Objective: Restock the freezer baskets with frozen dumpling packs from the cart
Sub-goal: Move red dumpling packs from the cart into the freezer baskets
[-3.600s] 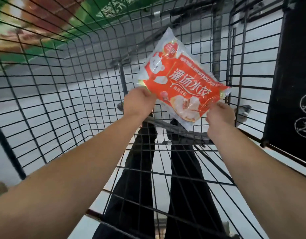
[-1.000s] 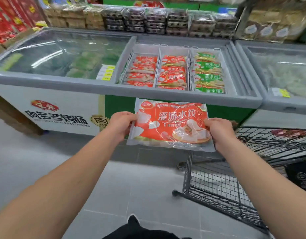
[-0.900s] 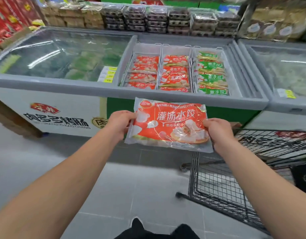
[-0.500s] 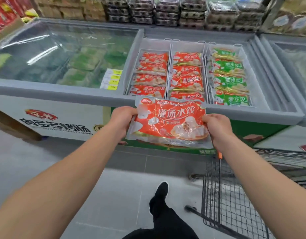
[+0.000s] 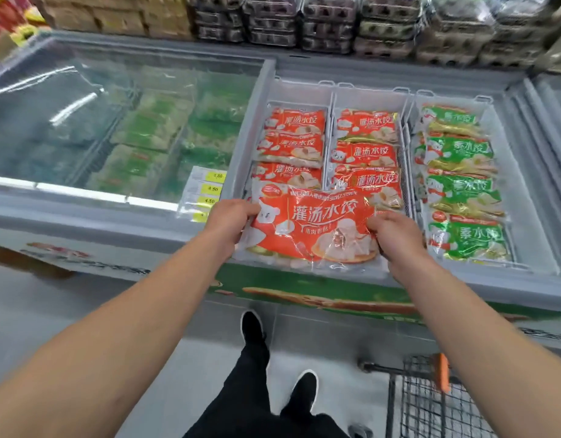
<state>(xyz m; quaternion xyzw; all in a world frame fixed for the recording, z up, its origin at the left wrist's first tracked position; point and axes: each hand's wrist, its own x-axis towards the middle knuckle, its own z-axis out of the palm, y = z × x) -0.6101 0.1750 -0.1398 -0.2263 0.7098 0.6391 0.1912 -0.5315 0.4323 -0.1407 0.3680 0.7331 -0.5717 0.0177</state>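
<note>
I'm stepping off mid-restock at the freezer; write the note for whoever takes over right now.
Left hand grips the left edge of the red dumpling pack; right hand grips its right edge.
The pack hangs over the near end of the left basket and middle basket, not yet set down.
Both hold red packs; the right basket holds green packs.
The cart is at lower right, contents unseen.
Left: lay this pack with the red ones, then check the cart.

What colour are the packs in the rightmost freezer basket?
Green, with white and gold parts: the packs fill the rightmost basket. The head view shows them.
</note>
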